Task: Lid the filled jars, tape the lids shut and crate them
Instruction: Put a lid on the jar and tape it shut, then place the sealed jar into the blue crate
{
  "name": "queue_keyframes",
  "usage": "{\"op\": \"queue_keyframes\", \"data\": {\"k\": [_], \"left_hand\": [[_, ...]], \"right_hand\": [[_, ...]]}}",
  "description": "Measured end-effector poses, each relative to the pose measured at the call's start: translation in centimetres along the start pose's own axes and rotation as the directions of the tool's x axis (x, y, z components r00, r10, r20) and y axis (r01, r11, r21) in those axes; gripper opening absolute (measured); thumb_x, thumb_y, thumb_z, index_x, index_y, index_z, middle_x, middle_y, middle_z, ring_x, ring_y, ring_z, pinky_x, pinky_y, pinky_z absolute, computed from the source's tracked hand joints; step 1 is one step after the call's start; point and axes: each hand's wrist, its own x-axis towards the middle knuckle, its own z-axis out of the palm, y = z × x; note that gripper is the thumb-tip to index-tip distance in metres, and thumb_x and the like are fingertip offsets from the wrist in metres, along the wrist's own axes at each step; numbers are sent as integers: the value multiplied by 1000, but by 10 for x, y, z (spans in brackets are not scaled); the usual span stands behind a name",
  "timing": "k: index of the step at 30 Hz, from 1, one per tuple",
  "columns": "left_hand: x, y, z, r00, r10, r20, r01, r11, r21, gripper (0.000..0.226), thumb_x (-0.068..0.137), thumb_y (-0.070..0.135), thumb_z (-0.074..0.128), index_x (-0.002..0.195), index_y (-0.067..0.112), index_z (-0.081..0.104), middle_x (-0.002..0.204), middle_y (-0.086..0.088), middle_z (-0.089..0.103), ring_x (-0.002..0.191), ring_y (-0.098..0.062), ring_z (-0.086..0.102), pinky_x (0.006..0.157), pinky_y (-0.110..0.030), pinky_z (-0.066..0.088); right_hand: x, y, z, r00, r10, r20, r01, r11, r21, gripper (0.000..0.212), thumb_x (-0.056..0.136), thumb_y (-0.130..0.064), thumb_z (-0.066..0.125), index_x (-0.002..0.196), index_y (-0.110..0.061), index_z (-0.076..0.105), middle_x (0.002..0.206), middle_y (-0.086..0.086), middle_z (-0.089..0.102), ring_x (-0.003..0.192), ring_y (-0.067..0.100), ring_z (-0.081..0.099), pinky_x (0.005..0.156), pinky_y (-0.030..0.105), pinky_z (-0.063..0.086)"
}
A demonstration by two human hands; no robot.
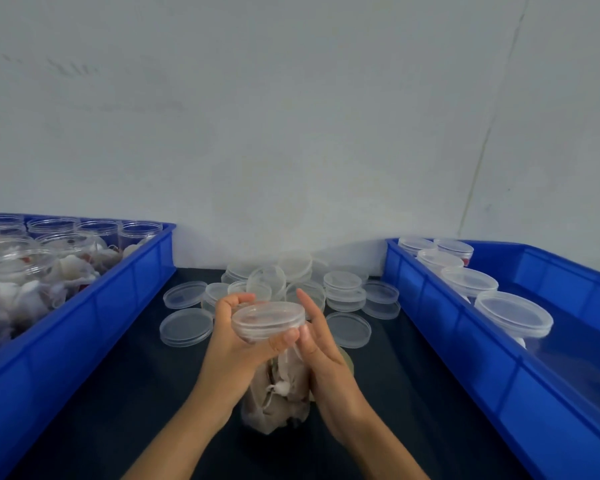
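A clear jar [278,396] filled with pale cloth-like pieces stands on the dark table in front of me. A clear round lid [268,319] sits on its mouth. My left hand [236,344] curls round the lid, thumb at its near edge and fingers at the far-left rim. My right hand [321,351] lies along the jar's right side with straight fingers reaching up past the lid's edge. A pile of loose clear lids [284,289] lies behind the jar.
A blue crate [94,299] on the left holds several open filled jars [21,268]. A blue crate [440,327] on the right holds several lidded jars [513,313] in a row. A pale wall stands close behind the table.
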Motion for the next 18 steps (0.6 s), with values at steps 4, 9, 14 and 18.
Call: {"op": "queue_keyframes", "data": {"k": [4, 9, 14, 18], "left_hand": [[-2, 0, 4, 999, -6, 52, 6, 1000, -6, 91, 39, 47, 87, 118, 30, 45, 112, 3, 65, 96, -3, 67, 72, -17, 54], [-3, -1, 8, 999, -14, 31, 14, 1000, 19, 85, 46, 40, 91, 117, 33, 45, 110, 5, 64, 94, -1, 67, 71, -18, 54], [-2, 8, 11, 997, -73, -15, 74, 997, 18, 84, 50, 35, 93, 118, 33, 44, 118, 2, 59, 99, -5, 64, 76, -21, 52], [8, 30, 18, 988, -141, -65, 141, 990, 2, 95, 44, 38, 87, 126, 26, 40, 118, -1, 57, 103, -13, 61, 81, -28, 52]], "right_hand": [[2, 1, 1, 1000, -5, -24, 9, 987, 162, 43, 95, -20, 57, 137, -23, 49, 131, 6, 62, 123, 20, 58, 93, 26, 50], [3, -1, 4, 999, 36, -27, -25, 943, 333, 42, 95, -18, 49, 138, -19, 49, 130, 10, 62, 120, 23, 60, 88, 25, 53], [0, -14, -1, 989, 150, 0, -146, 967, 207, 46, 100, -27, 41, 146, -30, 39, 132, -6, 62, 119, 9, 59, 88, 21, 52], [-3, -44, -14, 971, 224, 88, -215, 972, -96, 74, 96, -23, 56, 152, -39, 10, 140, -13, 51, 125, 2, 50, 92, 24, 46]]}}
